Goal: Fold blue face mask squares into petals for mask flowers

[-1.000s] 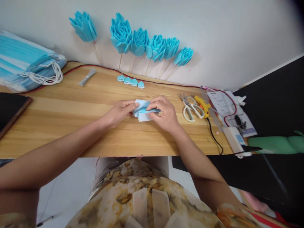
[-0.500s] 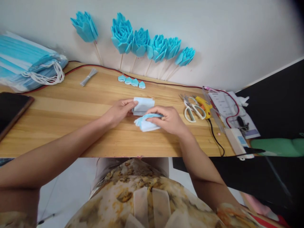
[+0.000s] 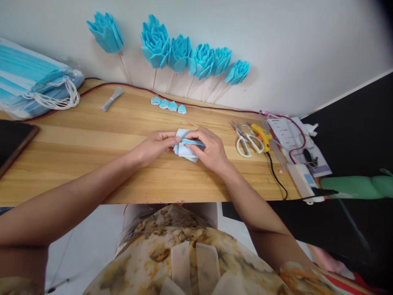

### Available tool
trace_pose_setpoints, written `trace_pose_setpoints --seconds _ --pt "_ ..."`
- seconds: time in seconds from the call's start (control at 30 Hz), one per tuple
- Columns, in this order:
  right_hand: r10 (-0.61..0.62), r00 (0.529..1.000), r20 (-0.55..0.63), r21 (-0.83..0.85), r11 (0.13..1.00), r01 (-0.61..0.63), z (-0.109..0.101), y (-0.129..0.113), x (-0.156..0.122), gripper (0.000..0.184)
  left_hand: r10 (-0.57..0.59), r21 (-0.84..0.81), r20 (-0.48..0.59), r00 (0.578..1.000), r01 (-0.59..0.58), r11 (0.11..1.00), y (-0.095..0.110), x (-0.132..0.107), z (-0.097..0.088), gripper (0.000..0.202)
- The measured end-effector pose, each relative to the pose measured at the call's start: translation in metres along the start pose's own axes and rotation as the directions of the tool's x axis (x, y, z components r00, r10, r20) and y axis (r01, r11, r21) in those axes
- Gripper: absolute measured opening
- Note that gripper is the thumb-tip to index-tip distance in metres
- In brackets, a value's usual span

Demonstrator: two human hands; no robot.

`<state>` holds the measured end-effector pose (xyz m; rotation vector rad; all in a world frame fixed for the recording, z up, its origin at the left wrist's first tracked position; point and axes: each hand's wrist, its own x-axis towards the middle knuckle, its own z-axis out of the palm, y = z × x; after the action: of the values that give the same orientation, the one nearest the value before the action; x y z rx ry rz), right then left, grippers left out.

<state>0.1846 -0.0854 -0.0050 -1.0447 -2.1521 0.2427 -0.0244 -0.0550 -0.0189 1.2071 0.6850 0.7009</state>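
Note:
My left hand (image 3: pixel 155 145) and my right hand (image 3: pixel 208 149) meet at the middle of the wooden table (image 3: pixel 92 139). Both pinch a folded light-blue piece of mask fabric (image 3: pixel 184 150) that lies on the tabletop. The right fingers close over its upper edge from the right; the left fingertips press its left side. Part of the fabric is hidden under my right hand. Several small folded blue petals (image 3: pixel 168 105) lie in a row behind it.
Blue fabric flowers on sticks (image 3: pixel 184 55) lean on the wall. A stack of face masks (image 3: pixel 33 84) sits at far left, with a dark tablet (image 3: pixel 12 141) below it. Scissors (image 3: pixel 245 139), a yellow glue gun (image 3: pixel 261 135), wire ties (image 3: pixel 112 99) and a power strip (image 3: pixel 303 182) also lie about.
Half a second ago my right hand had drawn one fabric piece toward me, away from the piece under my left. Now it has returned and both hands hold the fabric together.

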Motion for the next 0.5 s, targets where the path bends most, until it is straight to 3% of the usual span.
trace_pose_setpoints --seconds 0.2,0.5 --pt "0.039 0.997 -0.062 -0.02 0.999 -0.04 0.0012 -0.0007 -0.0002 0.016 -0.004 -0.111 0.011 1.0 0.005 0.994 -0.0003 0.0012 0.0004 0.037" --pt "0.05 0.995 -0.083 -0.024 0.998 -0.052 0.0003 -0.0006 0.0 0.017 -0.017 -0.115 0.006 1.0 0.018 0.993 0.0001 0.0005 0.0008 0.033"
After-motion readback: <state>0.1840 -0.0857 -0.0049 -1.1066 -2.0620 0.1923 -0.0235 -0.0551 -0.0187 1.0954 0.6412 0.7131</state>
